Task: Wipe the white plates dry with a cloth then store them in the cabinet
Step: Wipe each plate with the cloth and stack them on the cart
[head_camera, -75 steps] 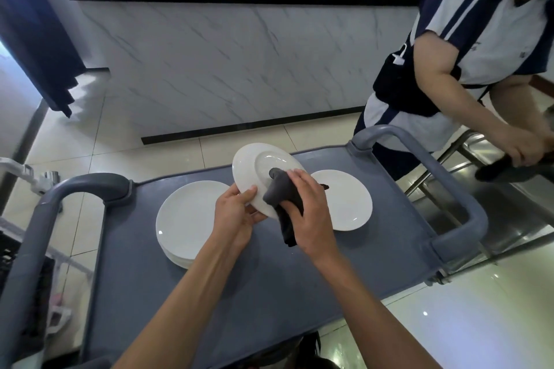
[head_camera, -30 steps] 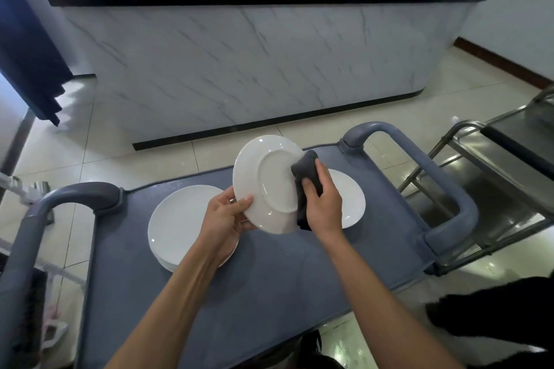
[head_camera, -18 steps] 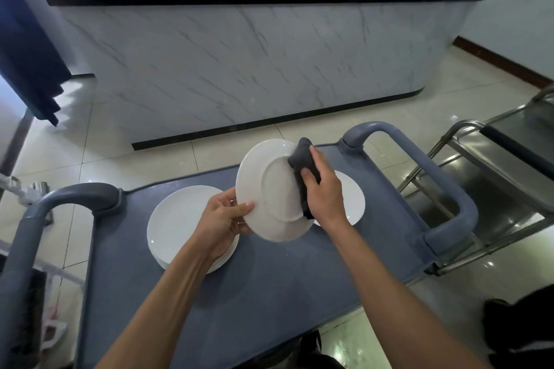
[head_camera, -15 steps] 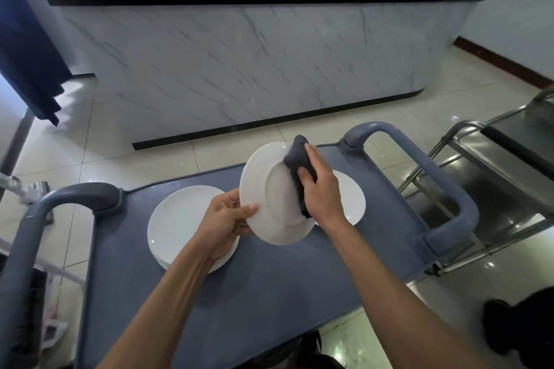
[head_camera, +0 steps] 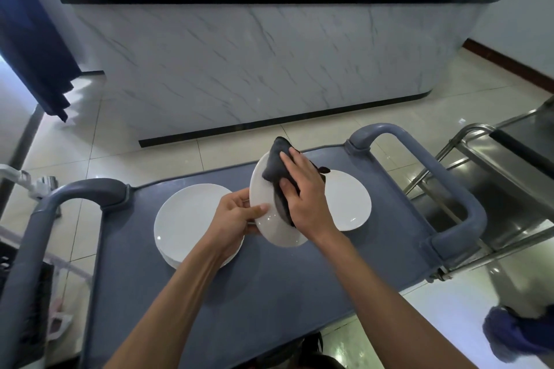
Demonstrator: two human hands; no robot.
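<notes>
Fingers of the left hand (head_camera: 236, 217) curl round the near-left rim of a white plate (head_camera: 271, 225), thumb laid across the face that shows, holding it tilted on edge above the cart. The right hand (head_camera: 302, 192) presses a dark grey cloth (head_camera: 275, 165) flat against that plate, fingers spread over the bunched fabric and partly wrapped around it; one corner of the cloth pokes up past the plate's top rim. The plate is plain, glossy and round, with no pattern I can make out. Three lots of white plates can be counted: the one in hand, a single plate (head_camera: 349, 202) lying flat just behind the right hand, and a stack of plates (head_camera: 189, 225) to the left under the left wrist, whose number I cannot tell from the edges. All sit on the blue-grey service cart (head_camera: 269, 293), which has a looped handle at each end. A steel trolley (head_camera: 509, 189) stands beside it on the right, and a marble-fronted counter (head_camera: 269, 63) with a black top lies beyond.
</notes>
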